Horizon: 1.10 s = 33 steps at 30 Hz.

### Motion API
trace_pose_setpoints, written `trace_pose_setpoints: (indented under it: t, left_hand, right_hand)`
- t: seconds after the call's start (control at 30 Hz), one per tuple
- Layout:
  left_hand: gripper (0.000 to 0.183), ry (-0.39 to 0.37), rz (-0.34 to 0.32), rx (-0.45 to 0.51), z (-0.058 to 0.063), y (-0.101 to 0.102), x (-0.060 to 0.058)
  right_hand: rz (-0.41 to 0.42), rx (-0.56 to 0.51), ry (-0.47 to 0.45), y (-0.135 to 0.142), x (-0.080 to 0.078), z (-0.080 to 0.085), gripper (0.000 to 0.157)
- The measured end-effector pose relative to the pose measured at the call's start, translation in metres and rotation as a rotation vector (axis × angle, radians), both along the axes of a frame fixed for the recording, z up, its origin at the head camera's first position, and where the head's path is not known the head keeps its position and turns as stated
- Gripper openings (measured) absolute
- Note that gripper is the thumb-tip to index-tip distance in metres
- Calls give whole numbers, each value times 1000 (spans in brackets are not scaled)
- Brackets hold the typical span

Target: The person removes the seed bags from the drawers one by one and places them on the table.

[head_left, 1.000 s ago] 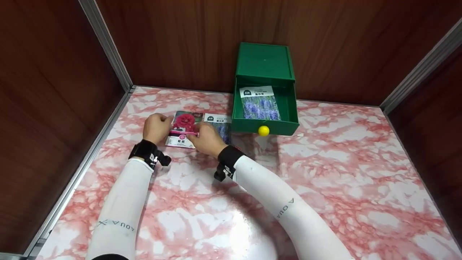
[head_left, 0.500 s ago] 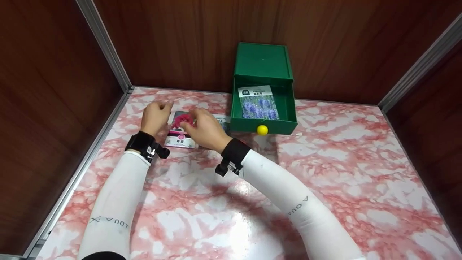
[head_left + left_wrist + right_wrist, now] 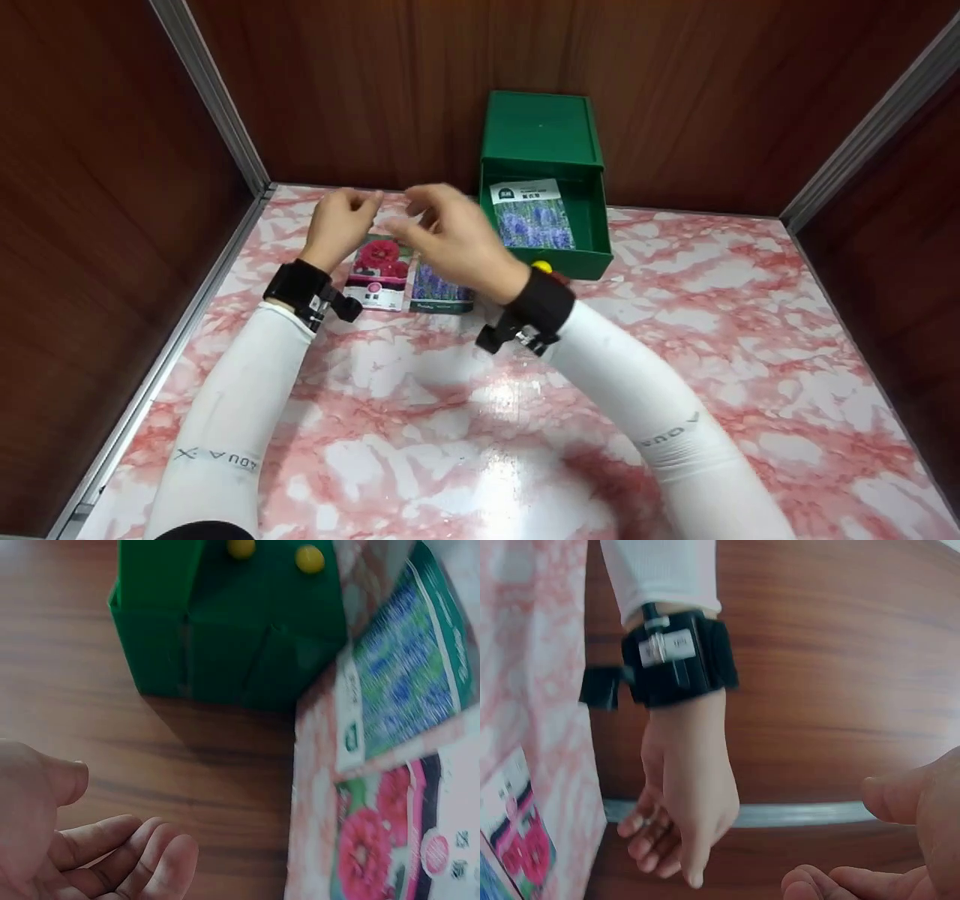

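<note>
My left hand [image 3: 341, 229] is raised above the seed packet with pink flowers [image 3: 377, 262], its fingers loosely bent around nothing. To its right, my right hand [image 3: 465, 240] hovers with thumb and fingers apart, also holding nothing. Beneath it, partly covered, a lavender seed packet [image 3: 441, 291] lies on the table beside the pink one. Both packets appear at the right of the left wrist view. A second lavender packet [image 3: 534, 221] rests inside the pulled-out drawer [image 3: 589, 264] of a green drawer box [image 3: 540, 127]; the right hand overlaps the drawer's left edge.
Dark wood-grain panels [image 3: 375, 82] enclose the back and sides of the marbled table [image 3: 720, 337]. The drawer's yellow knob [image 3: 541, 266] shows just beyond the right wrist. Lower drawers with yellow knobs [image 3: 310, 559] appear in the left wrist view.
Both hands have lifted off the pink flower packet and moved toward the back, the right one also to the right. The right fingers have spread, and the table's lavender packet shows more of its lower part.
</note>
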<state>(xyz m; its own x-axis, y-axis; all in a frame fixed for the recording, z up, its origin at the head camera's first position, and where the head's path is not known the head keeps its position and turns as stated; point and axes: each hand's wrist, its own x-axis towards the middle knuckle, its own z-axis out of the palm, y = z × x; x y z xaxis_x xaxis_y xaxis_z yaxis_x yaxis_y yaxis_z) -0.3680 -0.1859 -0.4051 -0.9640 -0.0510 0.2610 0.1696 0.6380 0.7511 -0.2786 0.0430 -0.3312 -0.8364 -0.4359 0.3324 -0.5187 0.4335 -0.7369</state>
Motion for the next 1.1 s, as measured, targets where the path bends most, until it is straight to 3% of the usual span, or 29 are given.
trace_pose_setpoints:
  t: [0.17,0.43,0.73,0.9,1.1]
  left_hand:
    - [46,2,-57,62,19,19,9]
    - [46,6,-153,168,42,47,18]
    - [39,9,-230,222,66,77,26]
    - [39,-3,-284,209,79,97,29]
    - [38,-6,-315,71,85,118,33]
  right_hand:
    - [-84,-24,26,31,-8,11,52]
    - [-192,53,38,85,-24,14,55]
    - [-293,122,-96,141,-49,16,61]
    - [-333,195,-124,160,-60,16,61]
    - [-352,301,-167,167,-67,16,60]
